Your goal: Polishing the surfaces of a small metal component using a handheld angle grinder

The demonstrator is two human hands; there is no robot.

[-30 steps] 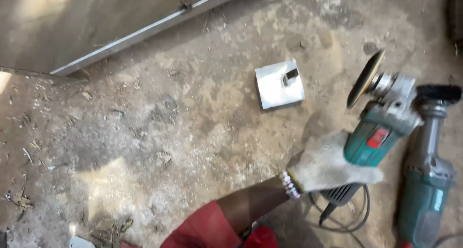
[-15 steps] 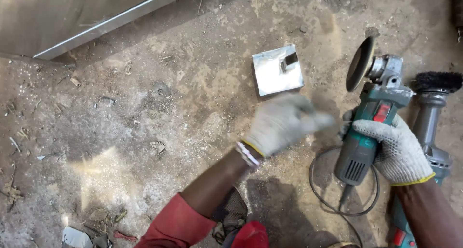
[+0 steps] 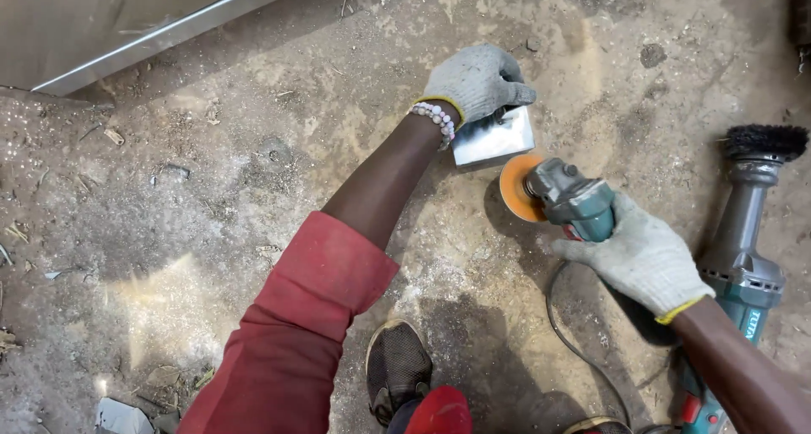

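Observation:
My left hand (image 3: 478, 81), in a grey knit glove, grips a small square metal plate (image 3: 497, 138) and holds it tilted on the dusty concrete floor. My right hand (image 3: 644, 259), also gloved, is closed around the body of a teal angle grinder (image 3: 573, 199). Its orange disc (image 3: 515, 188) sits just below the plate's lower edge, close to it; I cannot tell if they touch. The grinder's black cord (image 3: 574, 341) loops down toward me.
A second teal grinder with a black wire-brush head (image 3: 748, 231) lies on the floor at the right. A long metal sheet or beam (image 3: 144, 29) runs along the top left. My shoe (image 3: 397, 371) is at the bottom centre. Debris and dust cover the floor.
My left hand reached up and took hold of the metal plate. My right hand took over the grinder and brought its disc up beside the plate.

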